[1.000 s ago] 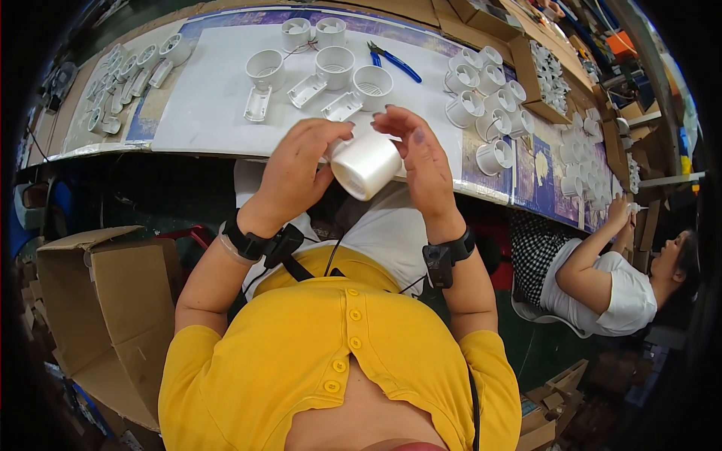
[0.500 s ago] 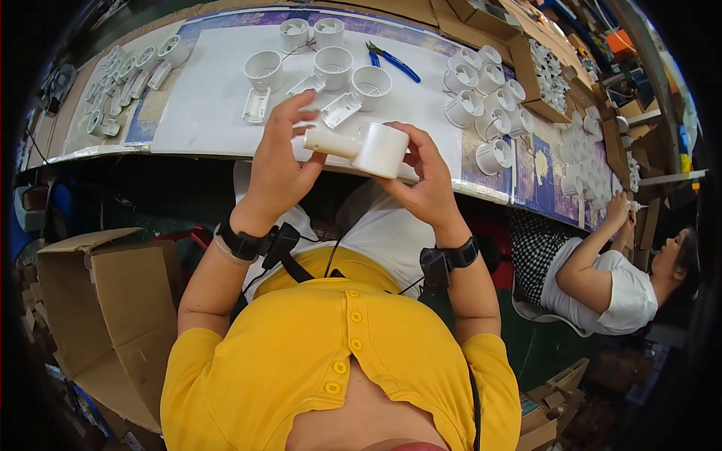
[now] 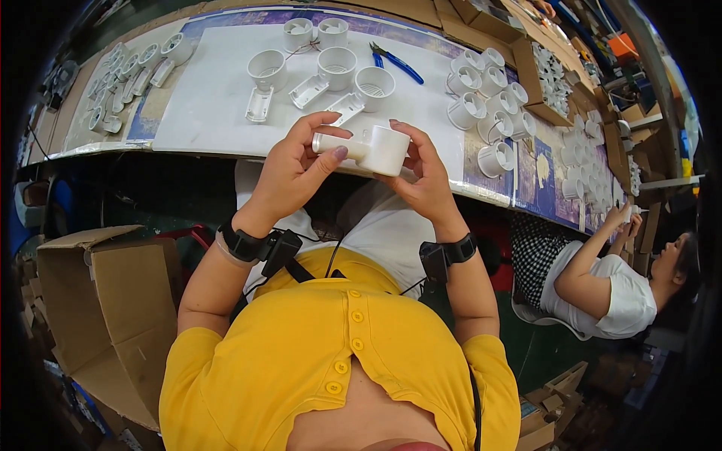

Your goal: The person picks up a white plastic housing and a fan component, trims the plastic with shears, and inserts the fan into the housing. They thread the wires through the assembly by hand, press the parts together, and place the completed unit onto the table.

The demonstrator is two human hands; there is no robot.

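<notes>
A white plastic housing (image 3: 386, 152), with a round cup-shaped body and a handle stub, is held sideways above the table's near edge. My left hand (image 3: 295, 161) is closed around the stub, its thumb lying along the near side. On the right, my right hand (image 3: 426, 174) grips the round body, fingers behind and thumb underneath. Just beyond lie three open-topped cups with handles, among them the near right cup (image 3: 374, 86), the middle cup (image 3: 336, 66) and the left cup (image 3: 267, 70). Two smaller cups, one of them a wired cup (image 3: 332, 31), stand behind these.
Blue-handled cutters (image 3: 398, 62) lie at the back. Several white cups (image 3: 495, 124) stand to the right, beside a cardboard tray (image 3: 538, 94) of small parts. More housings (image 3: 141, 66) cluster at left. A co-worker (image 3: 609, 282) sits at right; an open carton (image 3: 113, 316) is at lower left.
My left fingers, spread around the stub before, have closed onto it with the thumb on its near side. My right hand keeps its hold on the round body.
</notes>
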